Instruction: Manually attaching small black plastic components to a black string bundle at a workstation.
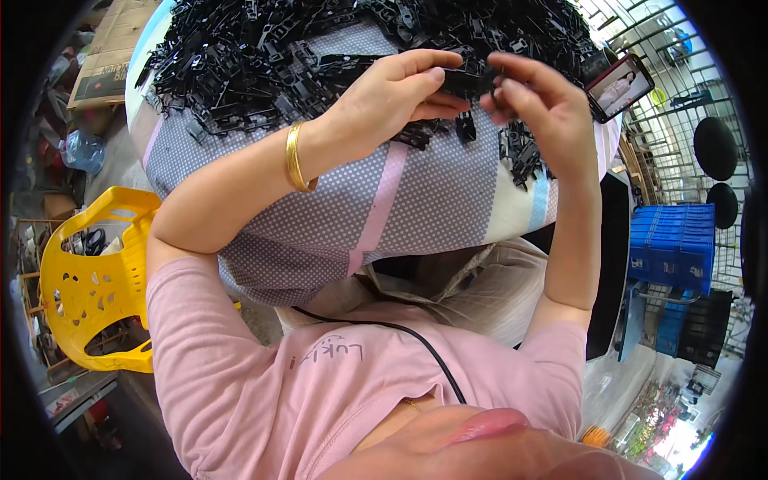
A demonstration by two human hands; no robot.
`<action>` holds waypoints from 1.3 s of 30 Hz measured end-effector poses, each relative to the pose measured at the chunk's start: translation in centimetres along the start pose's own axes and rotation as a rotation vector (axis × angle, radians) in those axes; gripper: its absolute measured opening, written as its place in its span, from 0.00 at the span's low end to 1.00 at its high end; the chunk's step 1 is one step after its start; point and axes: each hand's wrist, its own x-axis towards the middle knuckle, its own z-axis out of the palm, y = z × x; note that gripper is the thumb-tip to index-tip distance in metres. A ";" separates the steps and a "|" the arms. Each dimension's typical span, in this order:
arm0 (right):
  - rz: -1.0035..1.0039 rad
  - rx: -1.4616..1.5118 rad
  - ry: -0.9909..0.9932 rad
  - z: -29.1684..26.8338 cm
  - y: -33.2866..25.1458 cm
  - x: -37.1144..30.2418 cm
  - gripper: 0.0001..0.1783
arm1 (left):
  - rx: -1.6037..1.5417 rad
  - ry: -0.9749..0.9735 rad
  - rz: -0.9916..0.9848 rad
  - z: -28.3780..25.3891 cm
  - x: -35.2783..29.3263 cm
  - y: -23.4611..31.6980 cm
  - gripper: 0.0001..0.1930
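Note:
Over the table's far half, my left hand pinches a small black plastic part between thumb and fingers. Facing it, my right hand has thumb and forefinger closed on a dark piece too small to name. The two pieces are close together; whether they touch I cannot tell. Behind and below both hands lies a big heap of similar black plastic parts, with slots and thin arms. A smaller cluster of these parts lies below my right hand.
A grey dotted cloth with pink stripes covers the round table. At the table's right edge leans a phone with a lit screen. A yellow plastic chair stands left, blue crates right. A black cable crosses my lap.

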 end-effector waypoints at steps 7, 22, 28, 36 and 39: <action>-0.189 -0.350 0.080 1.4 0.2 -1.6 0.09 | 0.116 -0.091 0.047 0.8 -0.5 -0.8 0.18; -0.572 -0.725 0.249 3.0 0.6 -1.7 0.08 | 0.335 -0.080 0.162 0.1 -0.5 -1.3 0.20; -0.598 -0.555 0.188 2.6 2.0 -1.6 0.08 | 0.388 -0.141 0.147 0.1 -0.3 -0.7 0.21; 0.072 0.200 -0.091 0.4 2.1 -1.6 0.20 | 0.452 -0.106 0.271 -0.2 -0.5 0.5 0.20; 0.018 0.094 -0.117 0.7 1.7 -2.0 0.22 | 0.418 -0.155 0.307 -0.3 -0.3 0.6 0.20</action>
